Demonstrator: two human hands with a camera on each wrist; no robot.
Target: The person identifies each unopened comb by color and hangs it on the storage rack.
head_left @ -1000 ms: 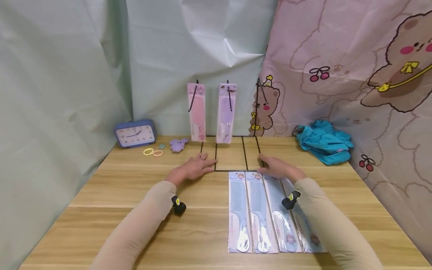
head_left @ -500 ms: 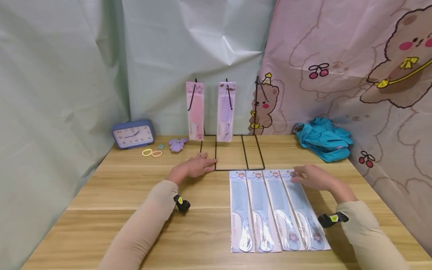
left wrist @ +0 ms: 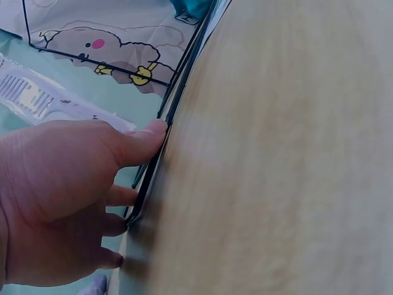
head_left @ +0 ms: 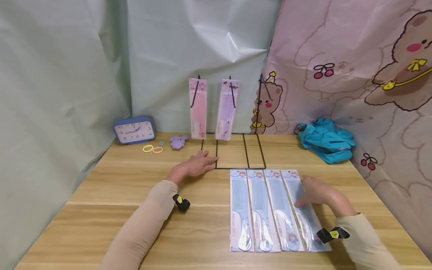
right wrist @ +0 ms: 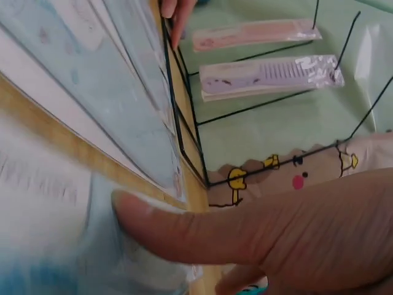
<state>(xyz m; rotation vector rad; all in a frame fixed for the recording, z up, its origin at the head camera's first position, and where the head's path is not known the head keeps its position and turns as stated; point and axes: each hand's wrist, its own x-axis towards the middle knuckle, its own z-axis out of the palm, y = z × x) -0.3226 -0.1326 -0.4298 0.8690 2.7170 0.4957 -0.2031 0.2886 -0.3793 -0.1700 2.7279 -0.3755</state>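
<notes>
A black wire display rack (head_left: 248, 152) stands at the table's back. From its hooks hang a pink packaged comb (head_left: 198, 108) and a purple packaged comb (head_left: 227, 109); its right hook bears nothing. My left hand (head_left: 197, 164) rests at the base's front left corner, thumb and fingertips at the rod (left wrist: 161, 144). Several blue packaged combs lie side by side in front of the rack. Over the right edge of the rightmost blue packaged comb (head_left: 305, 221) is my right hand (head_left: 318, 191), its thumb extended across the wrapper. That comb looks blurred in the right wrist view.
At the back left are a blue clock (head_left: 134, 130), a purple toy-like piece (head_left: 178, 141), a yellow ring (head_left: 147, 149), an orange ring (head_left: 157, 150) and a small teal piece (head_left: 162, 143). A crumpled turquoise cloth (head_left: 325, 140) lies at the back right, by the patterned curtain.
My right hand has left the rack's right side and moved right, then toward me along the rightmost blue packaged comb's edge. My left hand has stayed at the rack's base.
</notes>
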